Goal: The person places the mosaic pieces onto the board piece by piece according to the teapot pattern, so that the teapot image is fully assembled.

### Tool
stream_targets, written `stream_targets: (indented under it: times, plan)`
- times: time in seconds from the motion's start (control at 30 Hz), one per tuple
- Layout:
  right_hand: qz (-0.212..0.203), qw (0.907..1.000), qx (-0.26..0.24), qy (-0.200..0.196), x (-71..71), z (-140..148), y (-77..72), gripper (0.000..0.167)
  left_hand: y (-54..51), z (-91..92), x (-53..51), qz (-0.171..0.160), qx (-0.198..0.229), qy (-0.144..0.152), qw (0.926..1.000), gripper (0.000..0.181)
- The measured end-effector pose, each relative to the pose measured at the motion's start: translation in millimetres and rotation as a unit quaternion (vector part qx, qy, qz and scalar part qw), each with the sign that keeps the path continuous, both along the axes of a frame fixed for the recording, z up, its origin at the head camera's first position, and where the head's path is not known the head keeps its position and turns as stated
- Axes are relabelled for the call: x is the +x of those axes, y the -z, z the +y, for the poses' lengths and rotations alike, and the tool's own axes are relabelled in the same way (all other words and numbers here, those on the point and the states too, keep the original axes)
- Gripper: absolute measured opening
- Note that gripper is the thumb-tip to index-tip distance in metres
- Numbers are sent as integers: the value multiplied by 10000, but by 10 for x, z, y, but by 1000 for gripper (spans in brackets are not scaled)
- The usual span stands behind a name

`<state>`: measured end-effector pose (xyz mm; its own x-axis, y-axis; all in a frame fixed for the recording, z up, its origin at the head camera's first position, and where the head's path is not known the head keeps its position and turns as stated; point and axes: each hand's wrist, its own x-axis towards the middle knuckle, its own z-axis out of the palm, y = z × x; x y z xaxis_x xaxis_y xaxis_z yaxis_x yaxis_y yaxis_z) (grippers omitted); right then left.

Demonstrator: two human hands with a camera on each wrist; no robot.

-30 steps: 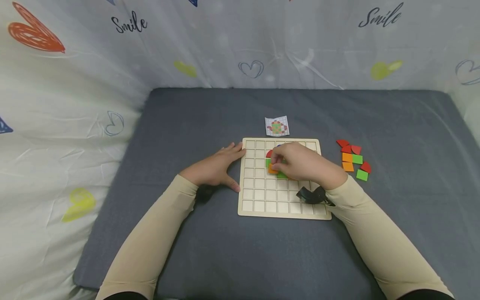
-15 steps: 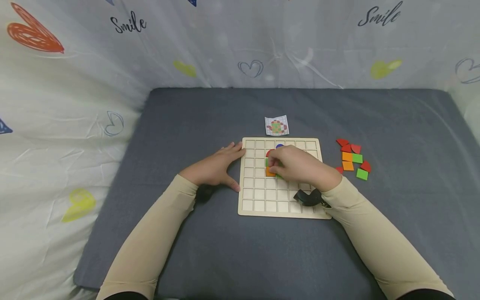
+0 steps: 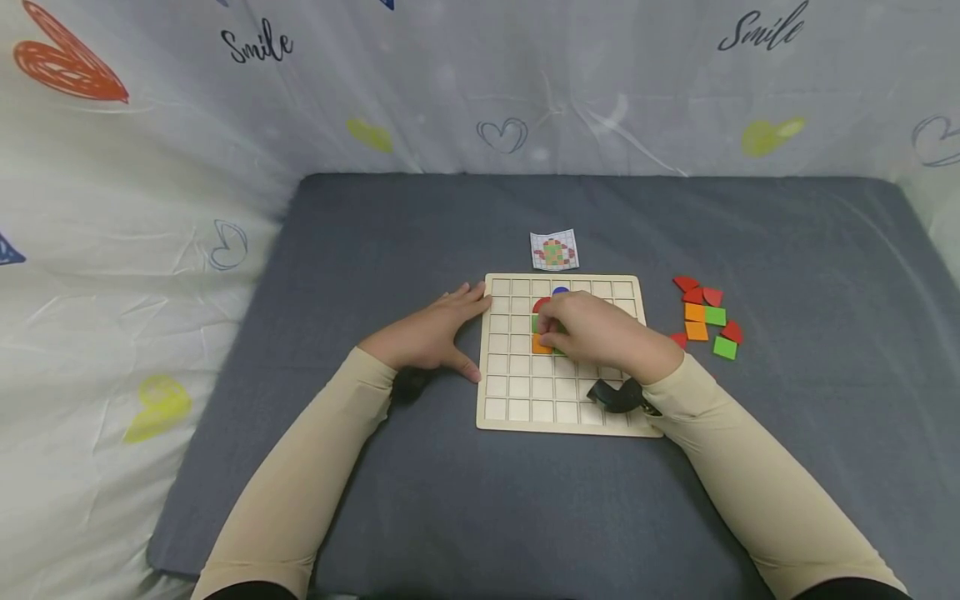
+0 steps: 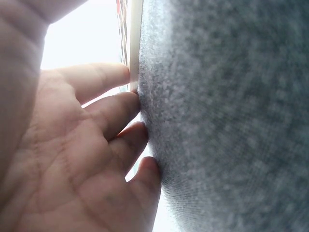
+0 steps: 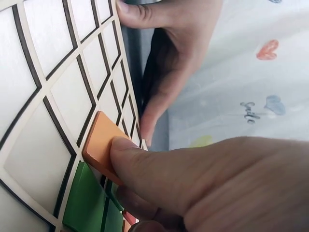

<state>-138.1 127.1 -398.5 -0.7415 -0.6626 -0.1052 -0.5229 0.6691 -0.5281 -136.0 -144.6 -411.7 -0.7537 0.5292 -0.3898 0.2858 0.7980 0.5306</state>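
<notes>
A square wooden grid board (image 3: pixel 517 388) lies on the grey table. My right hand (image 3: pixel 600 329) is over its upper middle, pinching an orange square tile (image 5: pixel 104 142) between thumb and fingers. The tile sits at a grid cell beside a green tile (image 5: pixel 84 198); whether it lies fully flat cannot be told. A red tile (image 3: pixel 541 305) and a blue tile (image 3: pixel 560 292) show past my knuckles, while my palm hides other cells. At the board's left edge, my left hand (image 3: pixel 431 333) is spread, its thumb and fingertips touching the rim. In the left wrist view, the fingers (image 4: pixel 108 79) meet the edge.
Right of the board lie several loose red, orange and green tiles, among them an orange square (image 3: pixel 696 331) and a green square (image 3: pixel 725 347). A small printed pattern card (image 3: pixel 554 250) is behind the board. A patterned curtain (image 3: pixel 420 92) borders the table.
My right hand has shifted slightly left with the orange tile, which now looks squarer to the grid. A red loose tile beside my right forearm has come into view. The left hand stays put.
</notes>
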Motion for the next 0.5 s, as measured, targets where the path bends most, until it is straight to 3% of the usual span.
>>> stream_targets:
  times: [0.5]
  plan:
    - [-76, 9999, -2, 90, -5, -5, 30, 7, 8, 5, -10, 40, -53, 8, 10000, 126]
